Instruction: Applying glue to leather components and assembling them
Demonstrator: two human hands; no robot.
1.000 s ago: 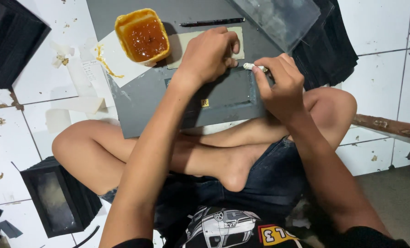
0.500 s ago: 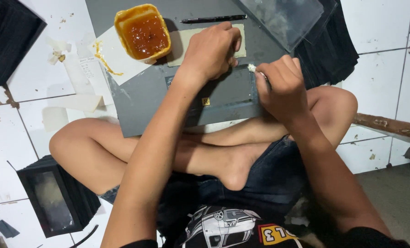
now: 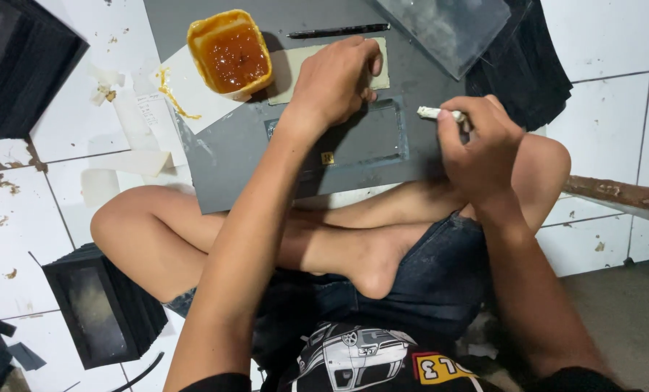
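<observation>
While the left hand point(image 3: 337, 86) presses flat, fingers together, on a grey board point(image 3: 252, 156), right hand point(image 3: 479, 141) clamped on a small white stick point(image 3: 435, 113), orange paste tub point(image 3: 230, 52) nearby.

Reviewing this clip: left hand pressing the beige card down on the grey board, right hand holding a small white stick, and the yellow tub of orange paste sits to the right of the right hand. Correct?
Not quite. The head view shows the yellow tub of orange paste at the board's upper left, beyond the left hand, not right of the right hand. The rest holds: the left hand presses the beige card on the grey board, and the right holds the small white stick.
</observation>
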